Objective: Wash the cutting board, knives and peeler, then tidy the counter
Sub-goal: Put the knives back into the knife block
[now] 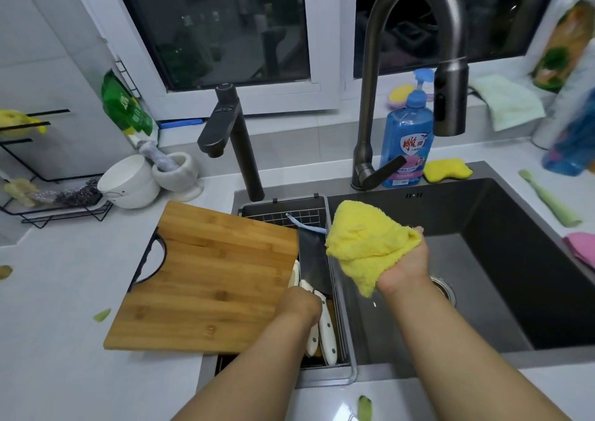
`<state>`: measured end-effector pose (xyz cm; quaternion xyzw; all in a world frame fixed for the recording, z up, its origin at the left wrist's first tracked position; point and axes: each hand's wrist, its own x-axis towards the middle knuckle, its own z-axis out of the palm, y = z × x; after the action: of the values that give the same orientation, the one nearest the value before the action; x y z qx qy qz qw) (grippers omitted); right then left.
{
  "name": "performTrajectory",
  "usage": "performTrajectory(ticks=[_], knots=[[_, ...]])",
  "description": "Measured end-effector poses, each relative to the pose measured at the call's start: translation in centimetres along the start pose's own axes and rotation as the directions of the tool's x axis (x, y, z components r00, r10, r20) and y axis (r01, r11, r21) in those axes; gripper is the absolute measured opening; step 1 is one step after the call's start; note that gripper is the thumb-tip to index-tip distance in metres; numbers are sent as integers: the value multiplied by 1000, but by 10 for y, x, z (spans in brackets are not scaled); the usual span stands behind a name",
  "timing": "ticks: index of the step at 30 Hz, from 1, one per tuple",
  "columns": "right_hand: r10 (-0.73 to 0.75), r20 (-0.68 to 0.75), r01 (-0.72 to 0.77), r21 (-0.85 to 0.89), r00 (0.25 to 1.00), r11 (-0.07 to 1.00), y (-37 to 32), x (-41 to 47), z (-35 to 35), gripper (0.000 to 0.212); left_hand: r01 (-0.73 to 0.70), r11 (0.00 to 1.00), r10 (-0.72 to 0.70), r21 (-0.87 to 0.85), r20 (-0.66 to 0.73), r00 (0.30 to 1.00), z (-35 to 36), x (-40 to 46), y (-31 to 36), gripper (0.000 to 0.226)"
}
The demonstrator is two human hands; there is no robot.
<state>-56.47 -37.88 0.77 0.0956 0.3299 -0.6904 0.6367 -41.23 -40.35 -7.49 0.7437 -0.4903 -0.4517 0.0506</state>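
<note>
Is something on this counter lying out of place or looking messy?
Yes. Green vegetable scraps lie scattered on the white counter: one left of the cutting board at, one at the near edge, and a long strip right of the sink at.

The blue dish soap bottle (406, 137) at the sink's back edge bears a red-and-white label; its characters are too blurred to read

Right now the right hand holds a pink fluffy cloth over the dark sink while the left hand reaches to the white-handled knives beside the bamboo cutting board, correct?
Not quite. The head view shows the fluffy cloth in the right hand is yellow, not pink. The rest stands: it is over the dark sink, and the left hand reaches to the white-handled knives beside the bamboo cutting board.
</note>
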Motion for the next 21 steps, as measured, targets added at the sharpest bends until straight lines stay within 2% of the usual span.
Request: performTrajectory(ticks=[2, 4, 8, 10, 11, 17, 21], knots=[[3, -15, -3, -11, 1000, 1000, -2, 0, -2, 63, 27, 997, -27, 68, -1, 1000, 2, -2, -3, 32], [-2, 1, 2, -12, 1000, 1000, -2, 0, -6, 65, 48, 997, -48, 55, -14, 999, 3, -1, -8, 33], [9, 39, -8, -33, 999, 999, -6, -2, -9, 70, 22, 984, -28, -179, -27, 999, 1, -6, -7, 30], [6, 54, -3, -43, 999, 999, -5, -1, -11, 72, 40, 929, -47, -367, -10, 999, -5, -13, 1, 24], [-1, 51, 4, -63, 999, 998, -3, 0, -12, 72, 37, 915, -42, -401, -4, 999, -11, -20, 5, 21], [-44, 50, 54, -198, 998, 979, 8, -7, 3, 69, -176, 926, 147, -335, -109, 983, -65, -66, -10, 18], [-169, 135, 202, -298, 976, 933, 20, -11, 25, 61, -270, 902, 223, -337, -172, 960, -105, -94, -22, 27]])
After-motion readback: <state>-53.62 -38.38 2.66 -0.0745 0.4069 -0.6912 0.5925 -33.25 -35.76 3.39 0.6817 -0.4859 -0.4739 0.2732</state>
